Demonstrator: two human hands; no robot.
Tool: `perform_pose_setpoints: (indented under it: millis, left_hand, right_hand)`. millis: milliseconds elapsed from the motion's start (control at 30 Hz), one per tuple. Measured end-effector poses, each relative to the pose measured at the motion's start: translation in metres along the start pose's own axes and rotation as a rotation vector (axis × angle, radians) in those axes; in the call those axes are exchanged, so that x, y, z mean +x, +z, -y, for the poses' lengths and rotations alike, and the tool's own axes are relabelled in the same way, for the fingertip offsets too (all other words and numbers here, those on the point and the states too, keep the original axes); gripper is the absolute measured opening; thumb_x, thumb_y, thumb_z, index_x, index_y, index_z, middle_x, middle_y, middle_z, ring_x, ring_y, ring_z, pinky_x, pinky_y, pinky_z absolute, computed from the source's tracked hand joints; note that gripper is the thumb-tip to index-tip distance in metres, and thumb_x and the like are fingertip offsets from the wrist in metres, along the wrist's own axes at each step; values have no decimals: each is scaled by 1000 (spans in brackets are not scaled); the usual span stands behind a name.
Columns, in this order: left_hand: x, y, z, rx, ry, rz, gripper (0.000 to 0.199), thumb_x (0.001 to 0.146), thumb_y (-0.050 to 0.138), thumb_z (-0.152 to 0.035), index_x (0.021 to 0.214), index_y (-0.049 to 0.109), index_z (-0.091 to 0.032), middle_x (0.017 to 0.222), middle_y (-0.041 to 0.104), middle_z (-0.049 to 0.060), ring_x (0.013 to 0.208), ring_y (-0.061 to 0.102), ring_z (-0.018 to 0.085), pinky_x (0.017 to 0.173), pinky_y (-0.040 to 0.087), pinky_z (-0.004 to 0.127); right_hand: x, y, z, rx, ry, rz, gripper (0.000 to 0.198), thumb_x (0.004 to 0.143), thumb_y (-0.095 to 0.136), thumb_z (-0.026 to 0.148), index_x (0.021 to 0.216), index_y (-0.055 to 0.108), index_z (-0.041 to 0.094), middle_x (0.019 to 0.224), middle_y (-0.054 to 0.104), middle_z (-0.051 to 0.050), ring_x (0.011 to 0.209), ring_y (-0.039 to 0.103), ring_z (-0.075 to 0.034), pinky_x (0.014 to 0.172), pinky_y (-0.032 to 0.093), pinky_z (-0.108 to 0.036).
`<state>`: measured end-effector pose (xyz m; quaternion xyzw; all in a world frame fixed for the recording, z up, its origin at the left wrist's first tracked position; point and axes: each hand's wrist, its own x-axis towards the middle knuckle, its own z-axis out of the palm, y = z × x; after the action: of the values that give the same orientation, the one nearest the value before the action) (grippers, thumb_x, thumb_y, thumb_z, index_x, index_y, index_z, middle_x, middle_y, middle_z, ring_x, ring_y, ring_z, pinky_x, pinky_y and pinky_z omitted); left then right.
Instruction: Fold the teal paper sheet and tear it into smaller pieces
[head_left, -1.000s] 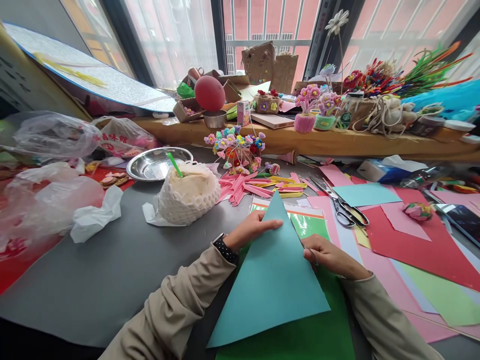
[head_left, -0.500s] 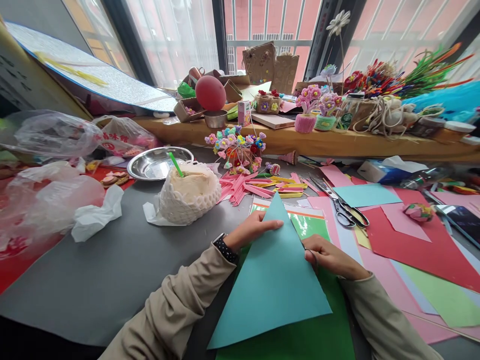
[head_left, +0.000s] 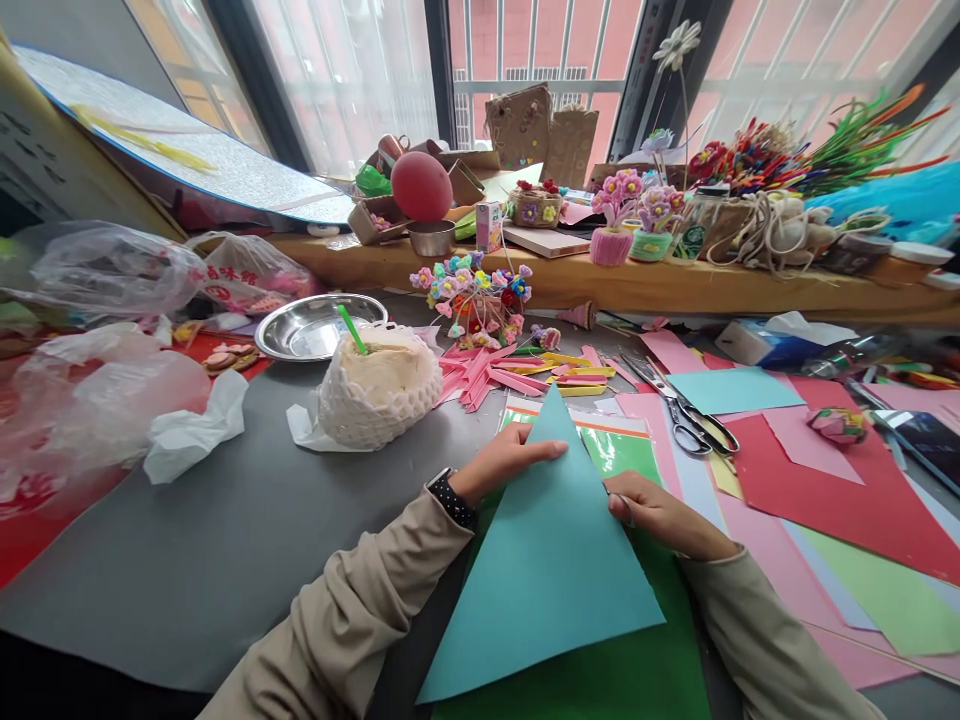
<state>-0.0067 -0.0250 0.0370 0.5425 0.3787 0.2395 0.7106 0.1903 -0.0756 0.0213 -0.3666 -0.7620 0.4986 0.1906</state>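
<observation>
A sheet of turquoise paper (head_left: pixel 551 580), folded to a tall triangle, lies in front of me with its point away from me. My left hand (head_left: pixel 517 460) pinches its left edge near the top, thumb on the upper face and fingers mostly hidden behind. At the right edge, my right hand (head_left: pixel 652 510) is closed around a small dark metal tool (head_left: pixel 628 512). Only a thin curved part of that tool shows, so its kind is unclear. Beneath the paper is a green sheet pack (head_left: pixel 660 650) in a glossy clear sleeve.
Large scissors (head_left: pixel 686 415) lie right of the paper, beside a red sheet (head_left: pixel 825 500) and other coloured papers. Pink and yellow strips (head_left: pixel 517 375) are scattered ahead. A net-wrapped coconut (head_left: pixel 379 390) with a green straw and a metal plate (head_left: pixel 300 335) stand left. Craft flowers (head_left: pixel 476 300) sit behind.
My right hand has shifted very slightly along the paper's edge, away from me, and the tool's loop shows less. The paper's lower left corner moved slightly right. My left hand stays in place.
</observation>
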Motion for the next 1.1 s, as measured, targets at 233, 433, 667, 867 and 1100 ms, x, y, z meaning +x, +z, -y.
perform_pose_setpoints:
  millis: [233, 433, 667, 867, 1100]
  left_hand:
    - [-2, 2, -2, -3, -16, 25, 35, 58, 65, -43, 71, 60, -11, 68, 59, 3, 56, 53, 12, 53, 41, 22]
    - [-1, 2, -1, -11, -11, 37, 33, 58, 66, -42, 69, 60, -12, 66, 58, 2, 56, 52, 11, 52, 41, 21]
    - [-3, 3, -2, 23, -17, 52, 35, 58, 65, -42, 72, 61, -10, 71, 59, 4, 59, 54, 12, 54, 42, 22]
    - [-3, 4, -3, 13, -16, 60, 36, 57, 65, -42, 73, 61, -10, 72, 60, 5, 60, 55, 13, 55, 42, 23]
    - [-3, 4, -2, 27, -17, 58, 37, 58, 65, -43, 73, 61, -10, 72, 60, 5, 60, 55, 13, 54, 42, 22]
  right_hand:
    - [0, 0, 2, 58, 10, 38, 51, 74, 27, 64, 52, 35, 17, 51, 37, 3, 45, 40, -9, 41, 30, -22]
    - [-1, 0, 0, 77, 18, 36, 51, 74, 29, 62, 53, 36, 17, 50, 36, 4, 43, 41, -9, 40, 30, -22]
    - [0, 0, 1, 84, 6, 50, 52, 74, 27, 64, 52, 37, 17, 51, 39, 3, 44, 42, -9, 42, 32, -22]
    - [-1, 0, 1, 108, 17, 53, 52, 74, 28, 63, 53, 37, 17, 51, 38, 3, 44, 42, -9, 41, 31, -22]
    - [-1, 0, 0, 104, 37, 50, 52, 72, 30, 65, 52, 37, 17, 50, 39, 3, 43, 42, -9, 40, 31, -22]
